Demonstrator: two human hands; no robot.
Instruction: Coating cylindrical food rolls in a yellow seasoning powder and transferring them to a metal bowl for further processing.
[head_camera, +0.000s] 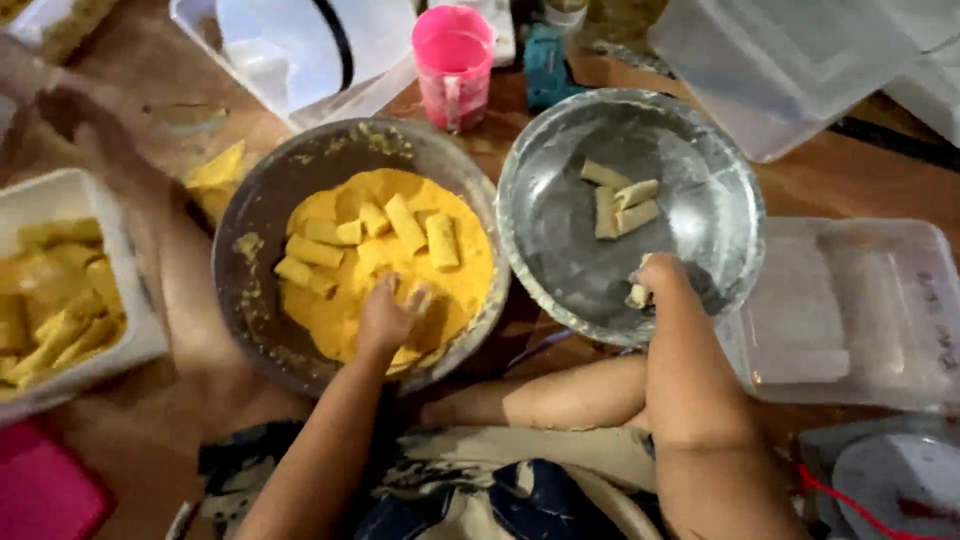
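My left hand (385, 315) presses into the yellow crumb coating inside a big metal bowl (262, 205), fingers curled over something in the crumbs; what it grips is hidden. Several crumb-coated rolls (405, 222) lie on the coating beyond it. My right hand (660, 280) is inside a second, shiny metal bowl (545, 215), closed on a pale uncoated roll (638, 294) at the near rim. Three more pale rolls (618, 198) lie further in that bowl.
A white tub (75, 192) at the left holds several coated rolls. A pink cup (455, 62) stands behind the bowls. Clear plastic containers and lids sit at the back (300, 50), back right (790, 60) and right (850, 310). Another person's limb (165, 240) stretches along the left.
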